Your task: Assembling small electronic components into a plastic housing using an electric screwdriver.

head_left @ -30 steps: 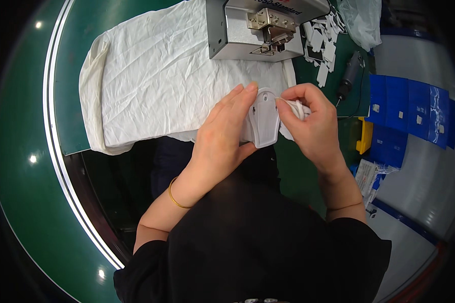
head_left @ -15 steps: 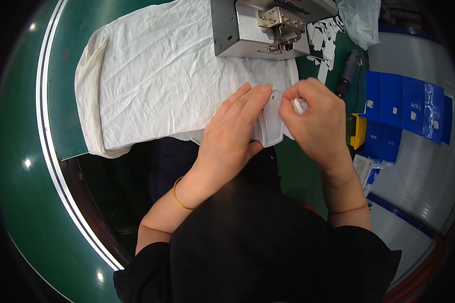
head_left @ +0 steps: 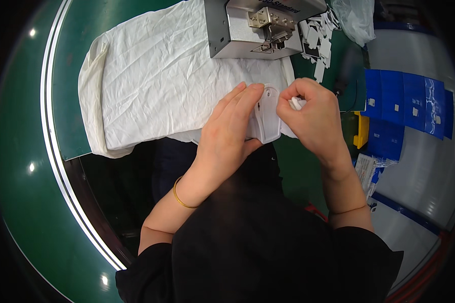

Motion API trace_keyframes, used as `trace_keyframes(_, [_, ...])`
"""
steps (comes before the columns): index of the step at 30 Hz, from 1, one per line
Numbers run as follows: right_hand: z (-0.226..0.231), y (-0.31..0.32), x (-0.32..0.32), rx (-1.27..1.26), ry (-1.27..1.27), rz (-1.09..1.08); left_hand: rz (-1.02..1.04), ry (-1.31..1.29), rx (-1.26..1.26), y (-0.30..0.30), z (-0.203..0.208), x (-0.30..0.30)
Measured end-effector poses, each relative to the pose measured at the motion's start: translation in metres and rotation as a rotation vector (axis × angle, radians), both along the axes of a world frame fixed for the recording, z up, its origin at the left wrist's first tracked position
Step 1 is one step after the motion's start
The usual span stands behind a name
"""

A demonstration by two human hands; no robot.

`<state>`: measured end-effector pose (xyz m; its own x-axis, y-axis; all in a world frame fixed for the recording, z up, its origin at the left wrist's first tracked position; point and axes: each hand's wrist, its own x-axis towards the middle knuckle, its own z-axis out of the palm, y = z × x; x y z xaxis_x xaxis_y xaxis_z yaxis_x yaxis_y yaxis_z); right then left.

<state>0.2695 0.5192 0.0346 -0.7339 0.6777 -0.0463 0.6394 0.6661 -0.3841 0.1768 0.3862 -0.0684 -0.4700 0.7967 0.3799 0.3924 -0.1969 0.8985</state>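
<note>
My left hand [head_left: 230, 126] grips a white plastic housing [head_left: 271, 118] by its left side, fingers together over it and thumb below. The housing has a rounded far end with a small hole, and it lies over the near right part of a white cloth [head_left: 162, 76]. Just right of the housing, my right hand [head_left: 316, 116] is closed in a pinch. A small white piece [head_left: 297, 103] shows between its curled fingers; its kind cannot be made out, and most of it is hidden.
Beyond my hands a grey metal machine [head_left: 260, 33] stands on the cloth. Several flat white pieces [head_left: 318, 43] lie in a heap to its right, near a clear plastic bag [head_left: 356, 20]. Blue folders [head_left: 402, 101] and a yellow bin [head_left: 361, 129] are at the right.
The whole view has shifted slightly, with the machine now a little further left. Both hands keep their grips, and the right hand stays close beside the housing.
</note>
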Motion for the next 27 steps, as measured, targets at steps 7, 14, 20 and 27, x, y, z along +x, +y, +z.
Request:
trace_keyframes(7, [0.003, 0.003, 0.007, -0.121, 0.046, -0.03, 0.003, 0.004, -0.042, -0.001, 0.003, 0.001])
trace_keyframes(14, [-0.016, 0.004, -0.003, 0.067, 0.246, 0.098, 0.048, 0.014, -0.033, 0.0, -0.001, 0.002])
trace_keyframes(20, [-0.008, 0.009, 0.018, 0.007, 0.366, 0.044, 0.041, 0.048, 0.0, 0.001, -0.006, 0.002])
trace_keyframes(27, [-0.025, 0.004, 0.013, 0.117, 0.318, 0.205, 0.04, 0.078, -0.007, 0.003, -0.008, 0.004])
